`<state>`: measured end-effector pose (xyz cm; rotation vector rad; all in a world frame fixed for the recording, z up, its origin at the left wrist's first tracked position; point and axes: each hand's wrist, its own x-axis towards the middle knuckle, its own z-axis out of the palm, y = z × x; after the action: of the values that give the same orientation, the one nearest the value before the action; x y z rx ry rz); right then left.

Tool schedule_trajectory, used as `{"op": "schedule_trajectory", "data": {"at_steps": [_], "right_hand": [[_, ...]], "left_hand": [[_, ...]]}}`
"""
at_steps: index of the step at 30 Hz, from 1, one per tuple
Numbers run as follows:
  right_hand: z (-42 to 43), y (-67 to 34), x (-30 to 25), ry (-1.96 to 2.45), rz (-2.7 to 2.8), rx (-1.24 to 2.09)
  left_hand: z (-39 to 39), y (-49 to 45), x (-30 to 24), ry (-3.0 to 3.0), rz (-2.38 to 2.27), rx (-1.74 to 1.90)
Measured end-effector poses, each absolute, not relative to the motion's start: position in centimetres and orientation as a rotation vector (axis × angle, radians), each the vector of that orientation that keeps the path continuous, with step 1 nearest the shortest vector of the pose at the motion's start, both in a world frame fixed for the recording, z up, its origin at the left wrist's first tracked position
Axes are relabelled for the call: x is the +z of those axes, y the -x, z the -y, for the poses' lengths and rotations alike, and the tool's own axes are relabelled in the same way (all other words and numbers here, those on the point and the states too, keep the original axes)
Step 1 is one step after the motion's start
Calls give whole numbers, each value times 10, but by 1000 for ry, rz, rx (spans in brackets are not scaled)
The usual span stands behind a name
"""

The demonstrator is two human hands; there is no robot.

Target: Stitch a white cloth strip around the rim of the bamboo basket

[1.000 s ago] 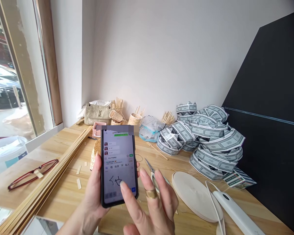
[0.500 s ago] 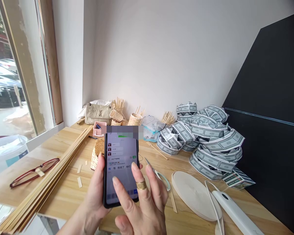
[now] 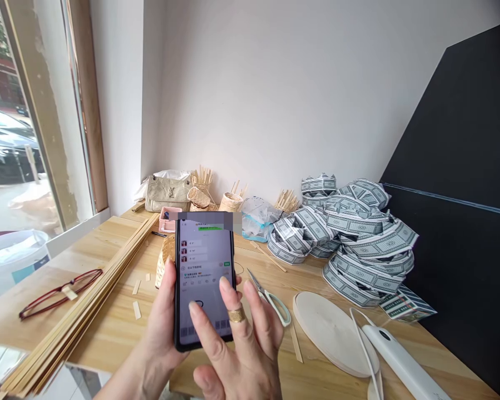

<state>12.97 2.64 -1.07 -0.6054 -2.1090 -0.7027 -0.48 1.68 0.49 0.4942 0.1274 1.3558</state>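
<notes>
My left hand [image 3: 162,328] grips a black-cased smartphone [image 3: 204,278] upright, showing a chat screen with a handwriting pad. My right hand [image 3: 237,344], with a gold ring on one finger, spreads its fingers over the lower screen, and one fingertip rests on the glass. It holds nothing. Just right of it, a pair of scissors [image 3: 270,300] with pale handles lies on the wooden table [image 3: 120,339]. A woven basket [image 3: 165,264] is partly hidden behind the phone.
Banknote-printed paper crowns [image 3: 350,233] are heaped at the back right, beside a pale round disc [image 3: 331,333] and a white corded device [image 3: 395,355]. Bamboo strips [image 3: 87,316] and red glasses [image 3: 60,294] lie on the left. A quilted bag [image 3: 166,194] stands at the back by the window.
The handwritten stroke on the screen has shrunk to a small mark, and the candidate-word row has changed. The phone has risen slightly, and my right fingers have shifted over it.
</notes>
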Motion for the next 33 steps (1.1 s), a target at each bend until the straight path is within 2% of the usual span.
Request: {"op": "schedule_trajectory", "data": {"at_steps": [19,33], "right_hand": [[-29,-142,-4,703,2164,-574],[-29,-146,-11,640,2188,-650]], "left_hand": [[-17,7,3,-509,-142,1329],[-17,6,4,-493,-166,1340]]}}
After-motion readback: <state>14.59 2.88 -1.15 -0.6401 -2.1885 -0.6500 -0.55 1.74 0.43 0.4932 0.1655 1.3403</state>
